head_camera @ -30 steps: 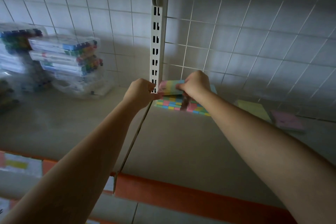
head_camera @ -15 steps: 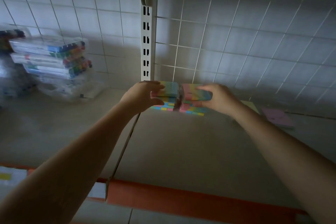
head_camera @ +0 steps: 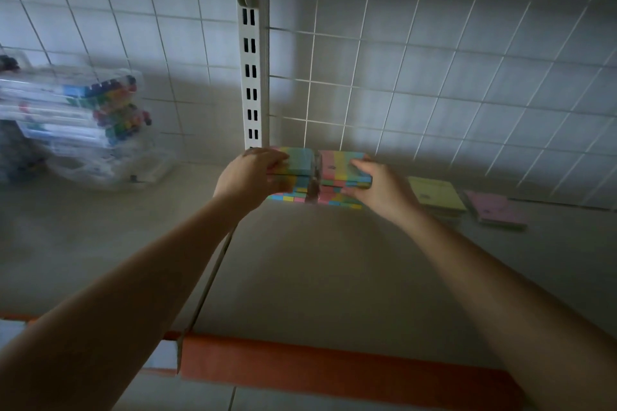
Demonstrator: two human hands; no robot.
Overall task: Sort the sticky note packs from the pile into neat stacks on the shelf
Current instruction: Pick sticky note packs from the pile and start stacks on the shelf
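A stack of multicoloured sticky note packs (head_camera: 314, 177) stands at the back of the shelf (head_camera: 317, 270), just right of the white slotted upright. My left hand (head_camera: 248, 173) grips the left end of the top pack (head_camera: 298, 160). My right hand (head_camera: 377, 183) grips the right end of the top pack, fingers curled over its pink, yellow and green stripes (head_camera: 334, 163). The lower packs show as rows of small coloured blocks under my hands. To the right lie a yellow-green pack stack (head_camera: 437, 193) and a pink pack stack (head_camera: 497, 208), flat on the shelf.
Clear cases of coloured marker pens (head_camera: 76, 110) are piled at the left back of the shelf. A white upright with a bracket (head_camera: 250, 77) rises behind the stack against a wire grid wall. The shelf has an orange front edge (head_camera: 334, 367).
My right hand moved from above the packs to their right end, and the top pack now lies spread across the stack between both hands. The camera shifted slightly.
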